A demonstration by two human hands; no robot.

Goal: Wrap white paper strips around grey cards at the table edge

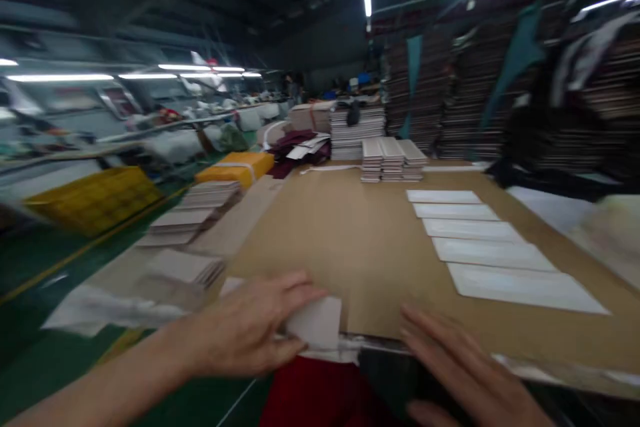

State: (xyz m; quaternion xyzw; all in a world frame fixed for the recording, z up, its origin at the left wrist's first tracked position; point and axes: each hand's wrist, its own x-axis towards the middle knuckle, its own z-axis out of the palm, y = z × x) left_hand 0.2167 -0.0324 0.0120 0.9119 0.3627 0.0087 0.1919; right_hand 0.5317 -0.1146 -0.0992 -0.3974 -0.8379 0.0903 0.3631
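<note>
**Card pinched at the table's near edge**

Lower centre of the frame, the left hand (pixel 250 333) grasps a pale card (pixel 317 323), seemingly mid-pickup. The right hand (pixel 465 373) lies flat beside it, fingers released. Lifting the card clear calls for a firm pinch.

Left hand (pixel 250 333) palm down, half curled — right hand (pixel 463 370) flat, open.

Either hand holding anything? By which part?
Left hand grips a pale card piece by its left end, as far as the blur shows. Right hand is open and holds nothing.
</note>
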